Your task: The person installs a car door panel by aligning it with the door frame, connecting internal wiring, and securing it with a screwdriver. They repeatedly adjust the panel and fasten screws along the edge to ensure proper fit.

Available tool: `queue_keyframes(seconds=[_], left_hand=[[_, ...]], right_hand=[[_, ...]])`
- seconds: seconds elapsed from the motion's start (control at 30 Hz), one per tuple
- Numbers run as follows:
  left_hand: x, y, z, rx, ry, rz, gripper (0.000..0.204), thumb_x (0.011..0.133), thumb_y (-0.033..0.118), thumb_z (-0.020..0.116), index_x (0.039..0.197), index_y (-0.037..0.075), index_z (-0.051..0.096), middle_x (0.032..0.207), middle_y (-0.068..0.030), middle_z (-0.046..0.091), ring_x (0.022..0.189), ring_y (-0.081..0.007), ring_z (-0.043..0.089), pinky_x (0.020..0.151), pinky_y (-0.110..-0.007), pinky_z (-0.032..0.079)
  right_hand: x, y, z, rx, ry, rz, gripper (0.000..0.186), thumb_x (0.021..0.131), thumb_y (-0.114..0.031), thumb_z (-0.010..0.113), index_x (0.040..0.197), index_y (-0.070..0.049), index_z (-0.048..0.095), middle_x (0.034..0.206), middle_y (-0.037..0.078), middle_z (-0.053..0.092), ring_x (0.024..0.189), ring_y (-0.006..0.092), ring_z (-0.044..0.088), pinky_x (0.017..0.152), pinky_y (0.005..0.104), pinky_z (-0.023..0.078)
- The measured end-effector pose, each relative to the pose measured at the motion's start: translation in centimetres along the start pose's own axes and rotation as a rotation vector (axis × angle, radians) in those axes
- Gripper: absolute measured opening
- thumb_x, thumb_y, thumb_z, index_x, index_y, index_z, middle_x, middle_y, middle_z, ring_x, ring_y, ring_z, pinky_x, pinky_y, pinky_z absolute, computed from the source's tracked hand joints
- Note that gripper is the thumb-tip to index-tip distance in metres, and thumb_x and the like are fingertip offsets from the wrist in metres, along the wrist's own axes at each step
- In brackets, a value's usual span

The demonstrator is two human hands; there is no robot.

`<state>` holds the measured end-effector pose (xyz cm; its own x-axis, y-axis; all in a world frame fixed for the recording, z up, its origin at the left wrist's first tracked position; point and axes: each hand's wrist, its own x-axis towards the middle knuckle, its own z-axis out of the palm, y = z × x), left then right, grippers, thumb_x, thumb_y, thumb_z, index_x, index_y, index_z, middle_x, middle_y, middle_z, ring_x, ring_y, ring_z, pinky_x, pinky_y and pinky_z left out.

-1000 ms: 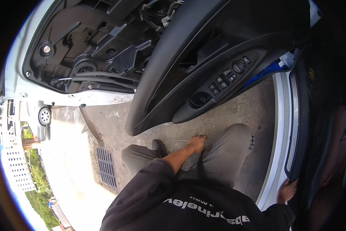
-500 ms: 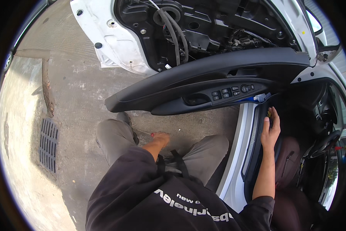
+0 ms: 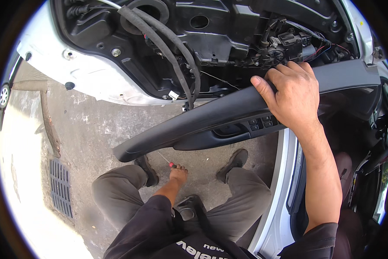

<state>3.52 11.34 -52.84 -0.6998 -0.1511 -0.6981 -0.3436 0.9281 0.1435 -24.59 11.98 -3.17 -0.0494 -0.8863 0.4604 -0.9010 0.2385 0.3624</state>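
My right hand (image 3: 294, 93) lies over the top edge of the black car door panel (image 3: 189, 118), fingers wrapped across its far side and thumb along the edge. Most of the panel's window switches (image 3: 263, 123) show below it; my wrist covers some. Low between my knees, my left hand (image 3: 179, 174) is closed round a screwdriver (image 3: 172, 165) with a red handle, its thin shaft pointing up and left. Behind the panel stands the white car door (image 3: 103, 84), its inner side exposed, with black sheathed cables (image 3: 170, 47) and a motor-like part (image 3: 273, 56) visible.
The car's white door sill (image 3: 284, 172) runs along my right side, with the dark seat (image 3: 344, 164) beyond it. A floor drain grate (image 3: 61, 187) is set in the concrete (image 3: 90, 172) at left. Another car's wheel (image 3: 4, 96) shows at the far left.
My right hand has moved from beside the sill up onto the panel's top edge. The view has shifted closer to the door. My left hand still holds the screwdriver low down.
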Motion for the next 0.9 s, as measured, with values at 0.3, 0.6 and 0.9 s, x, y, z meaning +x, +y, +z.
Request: queue_keyframes(seconds=[0.3,0.6,0.9], left_hand=[[1.0,1.1,6.1,-0.101,0.159,0.056,0.034,0.097,0.018,0.050,0.123,0.006,0.068,0.130,-0.0130,0.063,0.129,-0.0333,0.053,0.100,-0.047,0.053],[-5.4,6.5,-8.2,-0.319,-0.456,0.453,0.044,0.091,0.023,0.065,0.126,-0.002,0.066,0.140,-0.0216,0.061,0.128,-0.0410,0.058,0.102,-0.051,0.051],[-33.0,-9.1,-40.4,-0.589,1.022,0.647,0.020,0.097,0.012,0.063,0.111,-0.002,0.068,0.116,-0.0229,0.070,0.103,-0.0385,0.071,0.086,-0.046,0.060]], right_hand=[[-2.5,0.9,-1.5,0.079,0.086,-0.018,0.030,0.075,-0.033,0.080,0.062,-0.011,0.064,0.062,0.000,0.053,0.063,0.0197,0.052,0.074,0.0371,0.045],[-1.2,1.2,-1.1,0.169,0.054,-0.037,0.025,0.072,-0.030,0.080,0.066,-0.011,0.066,0.065,0.002,0.054,0.068,0.0211,0.057,0.079,0.0400,0.049],[-1.6,1.5,-0.4,0.253,0.069,-0.017,0.024,0.071,-0.030,0.080,0.069,-0.009,0.068,0.068,0.004,0.056,0.070,0.0229,0.055,0.081,0.0410,0.047]])
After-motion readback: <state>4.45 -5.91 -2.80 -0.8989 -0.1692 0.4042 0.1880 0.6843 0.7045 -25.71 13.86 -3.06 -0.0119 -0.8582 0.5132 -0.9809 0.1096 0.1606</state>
